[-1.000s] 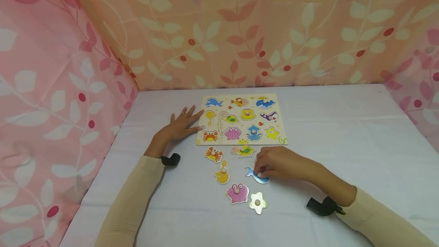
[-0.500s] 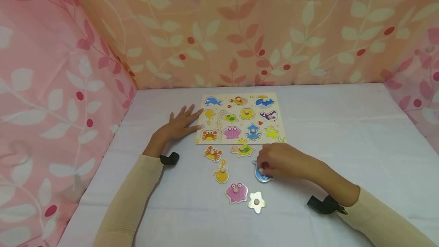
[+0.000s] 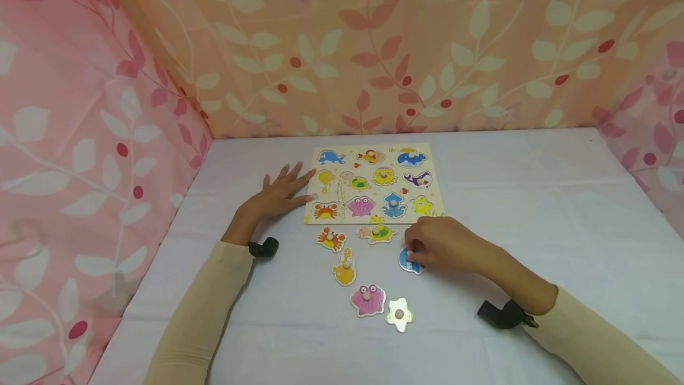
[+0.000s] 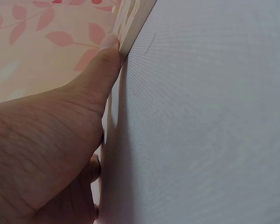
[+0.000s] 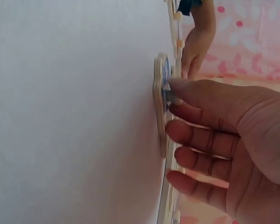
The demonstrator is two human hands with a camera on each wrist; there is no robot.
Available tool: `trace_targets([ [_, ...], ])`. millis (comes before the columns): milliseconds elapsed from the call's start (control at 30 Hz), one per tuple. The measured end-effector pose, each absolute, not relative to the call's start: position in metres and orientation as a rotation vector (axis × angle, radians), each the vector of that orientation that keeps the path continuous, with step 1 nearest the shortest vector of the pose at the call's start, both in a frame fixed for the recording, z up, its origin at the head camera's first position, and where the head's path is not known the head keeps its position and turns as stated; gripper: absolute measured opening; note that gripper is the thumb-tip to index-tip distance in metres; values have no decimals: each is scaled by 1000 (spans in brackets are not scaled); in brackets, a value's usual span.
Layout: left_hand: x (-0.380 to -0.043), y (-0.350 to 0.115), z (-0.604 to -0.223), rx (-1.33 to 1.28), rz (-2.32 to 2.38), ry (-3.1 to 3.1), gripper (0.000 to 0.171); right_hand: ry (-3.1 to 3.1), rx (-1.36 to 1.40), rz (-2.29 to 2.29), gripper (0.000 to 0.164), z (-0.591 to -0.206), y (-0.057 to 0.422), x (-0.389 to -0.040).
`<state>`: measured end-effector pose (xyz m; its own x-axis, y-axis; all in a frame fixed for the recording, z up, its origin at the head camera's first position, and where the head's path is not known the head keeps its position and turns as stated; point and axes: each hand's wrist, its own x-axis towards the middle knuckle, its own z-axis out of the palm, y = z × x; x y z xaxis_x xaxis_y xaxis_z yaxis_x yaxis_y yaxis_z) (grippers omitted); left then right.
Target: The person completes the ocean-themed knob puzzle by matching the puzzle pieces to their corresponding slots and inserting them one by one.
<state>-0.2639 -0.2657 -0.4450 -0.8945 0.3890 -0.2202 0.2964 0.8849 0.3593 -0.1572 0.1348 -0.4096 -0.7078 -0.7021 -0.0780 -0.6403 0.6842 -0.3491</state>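
Note:
My right hand (image 3: 440,243) pinches the small peg of a blue whale puzzle piece (image 3: 409,261) between thumb and forefinger, just in front of the board's near right corner. Seen from the right wrist, the whale piece (image 5: 159,107) stands out from the white cloth, its other side partly behind my fingers. My left hand (image 3: 280,192) lies with fingers spread at the left edge of the wooden puzzle board (image 3: 342,222). In the left wrist view its thumb (image 4: 109,44) rests on the board's edge. Several sea-animal pieces with pegs sit in the board.
In front of the board lie a crab piece (image 3: 331,240), a turtle piece (image 3: 380,233), a seahorse piece (image 3: 344,273), a pink shell piece (image 3: 369,302) and a pale star piece (image 3: 399,315). Patterned cloth walls (image 3: 320,94) stand behind and beside the white table (image 3: 534,224).
The whale piece has turned under my right hand, its tail swinging up from the left, and shifted slightly right and toward the board. My left hand stays at the board's edge.

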Motion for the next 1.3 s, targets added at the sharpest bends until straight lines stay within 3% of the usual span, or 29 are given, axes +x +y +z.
trace_targets([
  [367,-265,-266,-446,514,445,2769,78,2510,-1167,-615,19,-414,148,-174],
  [900,-266,-266,-449,505,436,2771,80,2545,-1324,-617,15,-416,150,-176],
  [1300,-266,-266,-447,499,436,2770,79,2554,-1293,-593,12,-417,148,-174],
])
